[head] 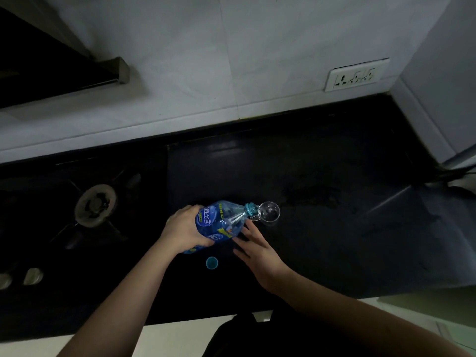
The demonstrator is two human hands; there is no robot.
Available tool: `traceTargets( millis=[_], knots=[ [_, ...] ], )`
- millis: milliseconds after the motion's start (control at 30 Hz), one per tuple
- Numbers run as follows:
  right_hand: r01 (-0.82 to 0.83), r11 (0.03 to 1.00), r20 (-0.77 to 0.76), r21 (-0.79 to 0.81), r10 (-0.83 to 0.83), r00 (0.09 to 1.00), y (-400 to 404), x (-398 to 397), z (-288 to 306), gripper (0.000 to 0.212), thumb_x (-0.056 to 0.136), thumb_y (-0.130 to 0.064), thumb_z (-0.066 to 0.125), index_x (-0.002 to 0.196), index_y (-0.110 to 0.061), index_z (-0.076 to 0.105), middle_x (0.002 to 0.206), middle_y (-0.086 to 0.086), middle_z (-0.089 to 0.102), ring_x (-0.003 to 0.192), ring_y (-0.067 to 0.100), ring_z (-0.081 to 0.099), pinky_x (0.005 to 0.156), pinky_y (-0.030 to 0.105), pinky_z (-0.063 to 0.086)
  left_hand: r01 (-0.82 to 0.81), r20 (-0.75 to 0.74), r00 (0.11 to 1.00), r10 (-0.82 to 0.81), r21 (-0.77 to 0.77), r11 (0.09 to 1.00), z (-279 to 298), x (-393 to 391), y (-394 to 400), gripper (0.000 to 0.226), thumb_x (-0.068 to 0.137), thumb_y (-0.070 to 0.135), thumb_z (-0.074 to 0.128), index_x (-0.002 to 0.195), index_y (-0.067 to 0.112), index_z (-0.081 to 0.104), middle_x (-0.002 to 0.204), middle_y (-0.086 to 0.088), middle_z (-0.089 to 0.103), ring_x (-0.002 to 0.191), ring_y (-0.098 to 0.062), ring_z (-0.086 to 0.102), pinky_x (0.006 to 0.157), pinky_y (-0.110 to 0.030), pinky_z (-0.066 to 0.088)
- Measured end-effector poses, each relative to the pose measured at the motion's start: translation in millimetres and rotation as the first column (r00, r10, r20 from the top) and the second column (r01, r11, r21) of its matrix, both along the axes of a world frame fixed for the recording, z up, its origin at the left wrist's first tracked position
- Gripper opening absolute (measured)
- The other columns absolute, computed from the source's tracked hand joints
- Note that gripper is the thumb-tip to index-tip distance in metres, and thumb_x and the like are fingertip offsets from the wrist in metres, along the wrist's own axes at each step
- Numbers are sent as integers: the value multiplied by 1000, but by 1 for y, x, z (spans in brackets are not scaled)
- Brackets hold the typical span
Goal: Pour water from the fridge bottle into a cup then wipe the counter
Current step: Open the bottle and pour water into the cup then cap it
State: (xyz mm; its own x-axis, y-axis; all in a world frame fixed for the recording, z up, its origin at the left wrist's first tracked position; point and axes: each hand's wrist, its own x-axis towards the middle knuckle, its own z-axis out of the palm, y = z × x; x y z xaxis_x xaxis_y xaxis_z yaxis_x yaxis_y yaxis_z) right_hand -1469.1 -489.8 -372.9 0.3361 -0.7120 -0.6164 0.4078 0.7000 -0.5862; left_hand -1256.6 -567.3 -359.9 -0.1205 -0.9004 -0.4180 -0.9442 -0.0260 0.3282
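A clear plastic bottle with a blue label lies tilted nearly flat, its open neck over the rim of a small clear glass cup standing on the black counter. My left hand grips the bottle's lower body. My right hand has straight fingers touching the bottle's underside near the shoulder. The bottle's blue cap lies on the counter between my forearms.
A gas hob with a round burner and two knobs fills the counter's left. A wet-looking patch spreads right of the cup. White wall with a socket stands behind, a range hood upper left.
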Motion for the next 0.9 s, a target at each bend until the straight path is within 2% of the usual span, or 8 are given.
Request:
traceTargets(
  millis=[133,233,467,800,900],
  knots=[
    [-12,1000,8,-7,12,1000,0,1,2,60,97,-3,46,140,-41,33,124,-18,55,130,16,46,112,42,34,-2,-12,1000,2,8,1000,0,2,-1,87,40,53,85,119,29,58,102,9,55,99,-16,58,91,-36,48],
    [-12,1000,13,-7,12,1000,-1,0,4,55,97,-2,44,131,-45,36,120,-19,56,130,16,45,114,43,32,4,-12,1000,-4,11,1000,2,3,-1,87,38,56,82,117,30,58,102,10,56,98,-15,59,90,-36,48],
    [-10,1000,20,-7,10,1000,0,2,5,60,97,-3,46,143,-38,31,121,-19,56,132,18,44,115,45,31,1,-3,1000,-1,21,1000,2,6,-1,92,31,65,72,116,31,57,102,11,57,98,-14,58,89,-34,48],
    [-9,1000,14,-7,9,1000,1,4,2,61,97,-3,46,144,-39,31,126,-17,54,132,17,44,113,42,33,-10,-21,1000,10,15,1000,4,4,1,85,43,49,88,120,29,57,104,10,54,100,-16,58,91,-35,47],
    [-15,1000,26,15,15,1000,0,3,-2,64,96,-4,48,148,-37,28,127,-15,53,132,17,44,112,42,34,-11,-14,1000,11,18,1000,4,4,2,89,39,54,84,120,29,57,104,10,55,100,-16,58,91,-35,48]
  ],
)
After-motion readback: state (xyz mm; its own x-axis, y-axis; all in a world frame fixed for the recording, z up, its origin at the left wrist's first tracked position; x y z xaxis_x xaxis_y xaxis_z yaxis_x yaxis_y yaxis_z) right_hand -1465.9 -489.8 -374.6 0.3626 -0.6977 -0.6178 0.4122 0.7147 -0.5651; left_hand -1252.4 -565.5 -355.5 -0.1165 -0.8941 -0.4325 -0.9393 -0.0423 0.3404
